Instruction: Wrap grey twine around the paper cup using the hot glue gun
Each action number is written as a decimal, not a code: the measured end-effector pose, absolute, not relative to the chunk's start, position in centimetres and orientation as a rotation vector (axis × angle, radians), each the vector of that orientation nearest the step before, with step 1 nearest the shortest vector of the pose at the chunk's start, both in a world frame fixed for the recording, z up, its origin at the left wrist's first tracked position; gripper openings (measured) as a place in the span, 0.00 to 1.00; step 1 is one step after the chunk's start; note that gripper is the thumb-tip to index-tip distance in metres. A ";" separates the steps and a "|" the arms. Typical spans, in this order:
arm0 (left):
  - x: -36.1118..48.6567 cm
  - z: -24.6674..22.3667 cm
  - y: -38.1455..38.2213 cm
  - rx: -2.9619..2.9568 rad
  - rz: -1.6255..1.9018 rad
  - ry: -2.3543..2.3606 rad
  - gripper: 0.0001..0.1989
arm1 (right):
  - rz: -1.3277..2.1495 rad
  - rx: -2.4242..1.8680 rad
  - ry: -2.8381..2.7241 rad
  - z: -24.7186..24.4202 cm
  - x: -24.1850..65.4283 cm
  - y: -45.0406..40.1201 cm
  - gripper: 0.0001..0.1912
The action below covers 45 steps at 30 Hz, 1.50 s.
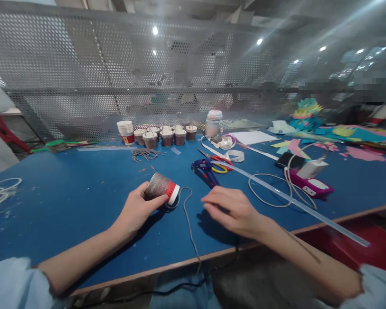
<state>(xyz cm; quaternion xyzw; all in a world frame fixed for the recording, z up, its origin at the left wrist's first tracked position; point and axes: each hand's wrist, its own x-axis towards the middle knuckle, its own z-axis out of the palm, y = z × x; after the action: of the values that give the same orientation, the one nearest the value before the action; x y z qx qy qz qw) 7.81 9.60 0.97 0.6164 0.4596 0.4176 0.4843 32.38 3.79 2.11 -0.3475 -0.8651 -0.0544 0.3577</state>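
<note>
My left hand (143, 208) is wrapped around a paper cup (162, 189) lying tilted on its side. Grey cord winds around most of the cup, leaving a red band and white rim bare at the right end. From the cup a loose length of grey cord (188, 219) trails across the table and over its front edge. My right hand (233, 211) hovers over the table to the right of this cord, fingers loosely bent and apart, with nothing visible in them. Just beyond it lies a blue hot glue gun (207, 169) with a long clear glue stick (276, 191) sticking out.
Behind the glue gun lie scissors (223, 165) and a measuring tape (234, 156). Several cord-wrapped cups (167, 138) and stacked paper cups (125, 131) line the back, near grey cord pieces (144, 153). A purple power strip (312, 184) with white cable sits right.
</note>
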 end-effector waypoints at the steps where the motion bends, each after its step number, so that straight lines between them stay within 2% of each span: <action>1: 7.8 1.0 9.6 1.500 1.008 1.121 0.18 | -0.107 -1.025 -2.159 2.2 33.7 3.7 0.10; 5: 7.9 0.8 10.1 1.508 0.978 1.134 0.17 | -0.054 -1.560 -2.032 2.6 37.7 5.4 0.11; 8: 8.2 1.0 10.9 1.494 0.983 1.151 0.16 | 0.078 -1.702 -2.085 2.8 38.3 8.2 0.16; 11: 8.7 1.9 11.9 1.487 1.001 1.143 0.15 | 0.147 -1.763 -2.151 3.1 37.2 10.8 0.16; 17: 10.5 3.5 15.0 1.532 0.962 1.118 0.13 | 0.386 -1.657 -2.150 2.7 35.7 12.7 0.10; 22: 11.5 1.9 18.0 1.449 0.931 1.079 0.14 | 0.579 -1.688 -1.802 2.0 36.2 12.7 0.09; 29: 11.1 1.1 19.0 1.337 0.902 1.099 0.13 | 1.011 -1.573 -1.504 5.5 34.8 12.1 0.12; 32: 11.1 0.8 18.9 1.374 0.901 1.080 0.12 | 0.959 -1.595 -1.597 5.9 33.7 11.4 0.11; 37: 11.4 0.0 18.6 1.410 0.911 0.983 0.11 | 0.858 -1.718 -1.649 4.2 33.2 9.8 0.16; 45: 11.5 0.3 18.4 1.585 0.909 1.014 0.08 | 0.744 -1.737 -1.772 4.1 32.6 9.5 0.15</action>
<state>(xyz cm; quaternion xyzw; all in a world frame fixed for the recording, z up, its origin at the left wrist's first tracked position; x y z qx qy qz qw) 11.55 18.37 0.27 0.6558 0.4198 0.3764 0.5020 32.58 9.47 4.12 -0.6451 -0.6583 0.2765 0.2721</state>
